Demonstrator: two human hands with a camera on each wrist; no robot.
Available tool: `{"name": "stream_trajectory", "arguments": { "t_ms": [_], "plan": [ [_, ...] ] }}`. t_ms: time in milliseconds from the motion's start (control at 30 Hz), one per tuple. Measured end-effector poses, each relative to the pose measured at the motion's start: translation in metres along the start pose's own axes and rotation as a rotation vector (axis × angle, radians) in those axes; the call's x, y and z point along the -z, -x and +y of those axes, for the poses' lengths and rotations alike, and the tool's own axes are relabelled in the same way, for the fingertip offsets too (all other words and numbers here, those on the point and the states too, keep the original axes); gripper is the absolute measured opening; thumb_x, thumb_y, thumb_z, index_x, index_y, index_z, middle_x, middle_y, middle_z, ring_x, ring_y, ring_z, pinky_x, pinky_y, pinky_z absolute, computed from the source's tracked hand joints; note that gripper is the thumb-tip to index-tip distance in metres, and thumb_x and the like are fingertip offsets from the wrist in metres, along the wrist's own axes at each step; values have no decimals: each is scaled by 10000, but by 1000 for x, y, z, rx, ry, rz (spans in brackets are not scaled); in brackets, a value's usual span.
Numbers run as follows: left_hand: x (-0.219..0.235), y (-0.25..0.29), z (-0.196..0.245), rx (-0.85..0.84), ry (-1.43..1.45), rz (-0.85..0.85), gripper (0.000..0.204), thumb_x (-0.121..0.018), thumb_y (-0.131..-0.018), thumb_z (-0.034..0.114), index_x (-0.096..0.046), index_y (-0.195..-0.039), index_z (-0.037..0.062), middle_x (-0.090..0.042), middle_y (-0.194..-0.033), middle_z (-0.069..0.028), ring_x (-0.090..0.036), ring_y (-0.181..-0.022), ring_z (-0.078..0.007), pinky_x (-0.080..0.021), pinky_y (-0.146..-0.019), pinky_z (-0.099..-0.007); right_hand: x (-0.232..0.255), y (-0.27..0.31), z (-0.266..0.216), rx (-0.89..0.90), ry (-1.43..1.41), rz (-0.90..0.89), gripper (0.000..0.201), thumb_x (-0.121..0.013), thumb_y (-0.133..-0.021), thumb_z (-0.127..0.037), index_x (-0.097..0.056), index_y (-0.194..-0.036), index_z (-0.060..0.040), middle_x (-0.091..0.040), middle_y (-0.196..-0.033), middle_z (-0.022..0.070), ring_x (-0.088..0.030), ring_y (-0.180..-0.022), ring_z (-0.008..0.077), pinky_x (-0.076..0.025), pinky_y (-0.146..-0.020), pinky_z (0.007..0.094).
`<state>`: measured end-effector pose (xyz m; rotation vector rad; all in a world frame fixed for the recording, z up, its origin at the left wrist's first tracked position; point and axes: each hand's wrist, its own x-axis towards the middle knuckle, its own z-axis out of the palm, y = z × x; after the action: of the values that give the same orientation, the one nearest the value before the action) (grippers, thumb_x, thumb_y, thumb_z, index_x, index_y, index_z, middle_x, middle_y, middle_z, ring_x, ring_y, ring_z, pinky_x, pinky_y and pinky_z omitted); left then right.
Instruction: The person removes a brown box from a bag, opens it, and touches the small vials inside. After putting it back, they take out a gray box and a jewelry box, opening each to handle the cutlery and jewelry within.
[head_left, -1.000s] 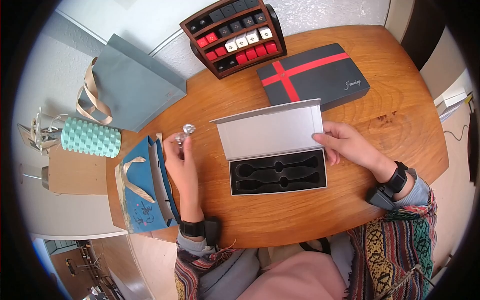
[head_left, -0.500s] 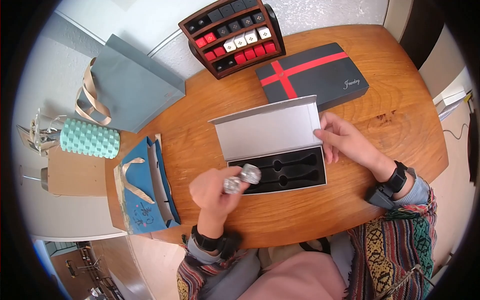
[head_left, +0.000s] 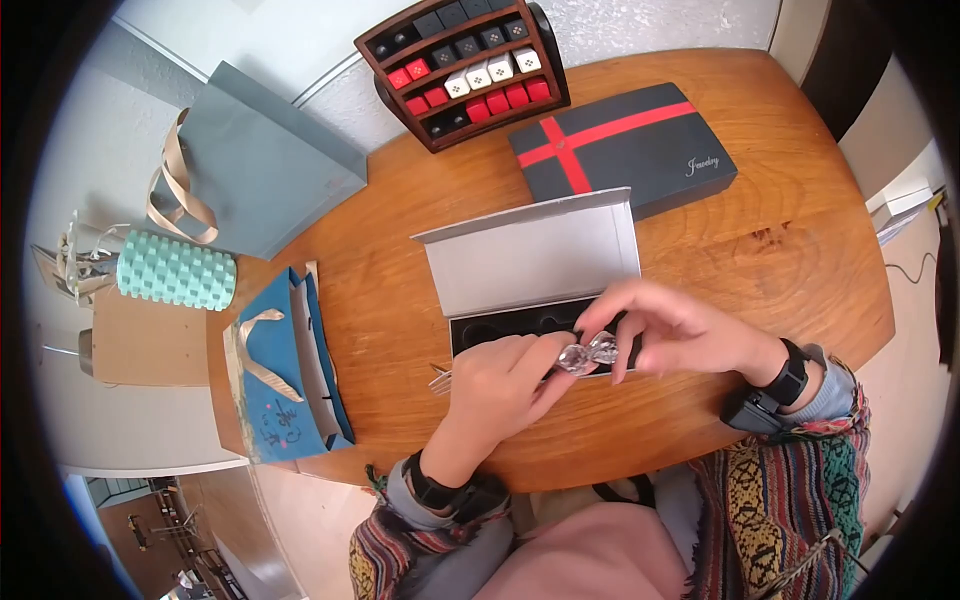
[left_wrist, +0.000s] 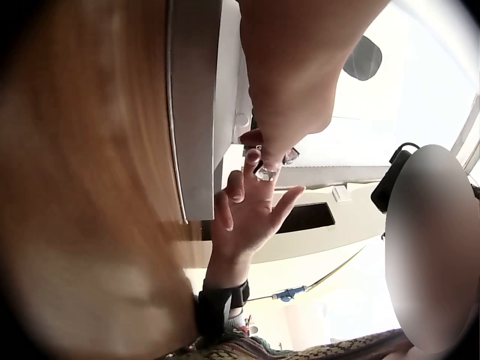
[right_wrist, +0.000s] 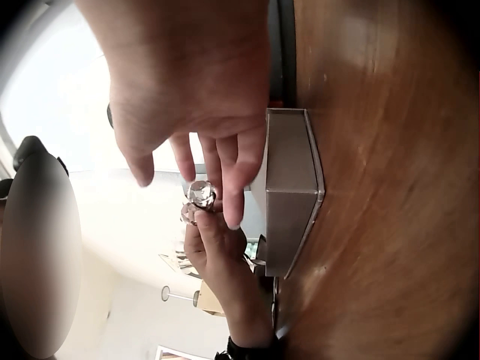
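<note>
My left hand (head_left: 500, 385) grips cutlery with two clear faceted crystal knobs (head_left: 590, 353) showing past the thumb side. Fork tines (head_left: 441, 379) stick out at the other side of the fist; most of the handles are hidden in it. Close by the knobs is my right hand (head_left: 680, 335), its fingers extended and spread around them, as the right wrist view also shows at the crystal (right_wrist: 201, 193). Both hands are over the front of a grey gift box (head_left: 530, 262) with its lid raised. Its black shaped insert (head_left: 500, 325) is partly covered by the hands.
Behind the box lies a dark box with red ribbon (head_left: 625, 145). A wooden rack of dice-like cubes (head_left: 465, 75) stands at the back. To the left are a blue paper bag (head_left: 285, 370), a large grey bag (head_left: 260, 165) and a mint foam roller (head_left: 177, 270).
My left hand has swung from beside the blue bag rightward to the front of the grey box, carrying the cutlery. My right hand has left the lid's edge and come to the crystal knobs.
</note>
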<state>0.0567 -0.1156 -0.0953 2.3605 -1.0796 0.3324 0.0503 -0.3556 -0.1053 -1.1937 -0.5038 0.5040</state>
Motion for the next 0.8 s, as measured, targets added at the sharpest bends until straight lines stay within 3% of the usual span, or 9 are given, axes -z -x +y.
{"name": "stream_trajectory", "arguments": {
  "t_ms": [100, 300, 600, 700, 800],
  "plan": [
    [-4, -2, 3, -42, -3, -7, 235, -770, -716, 158, -654, -908, 86, -562, -651, -18, -578, -554, -176, -431, -476, -304, -3, -1, -1, -28, 190, -48, 396, -716, -864, -45, -610, -1238, -120, -562, -1092, -4, -590, -854, 74, -467, -562, 171],
    [-7, -3, 7, -44, 33, -12, 216, -758, -723, 158, -637, -885, 83, -552, -649, -29, -587, -577, -189, -452, -498, -311, 1, -4, 5, 144, 352, -12, 302, -722, -850, -43, -677, -1141, -113, -588, -993, -2, -563, -819, 81, -487, -573, 194],
    [-8, -2, 2, -15, 26, -68, 210, -764, -746, 200, -648, -890, 99, -573, -686, -26, -594, -612, -194, -469, -531, -316, 0, -4, 11, 182, 459, 29, 228, -727, -851, -43, -689, -1072, -86, -592, -937, 4, -578, -790, 65, -505, -591, 204],
    [-1, -5, -5, 6, -44, -45, 235, -800, -708, 175, -684, -899, 100, -590, -657, -27, -593, -588, -200, -458, -519, -310, -2, -2, 5, -29, 107, 131, 208, -706, -873, -30, -662, -1075, -51, -599, -933, 3, -615, -730, 60, -511, -571, 186],
    [12, -1, -24, 12, -51, -38, 301, -831, -661, 141, -711, -933, 98, -637, -704, -32, -603, -633, -205, -462, -558, -304, 6, -2, 2, -104, 47, 172, 216, -688, -887, -17, -632, -1095, -30, -604, -931, 3, -640, -671, 62, -512, -543, 172]
  ]
}}
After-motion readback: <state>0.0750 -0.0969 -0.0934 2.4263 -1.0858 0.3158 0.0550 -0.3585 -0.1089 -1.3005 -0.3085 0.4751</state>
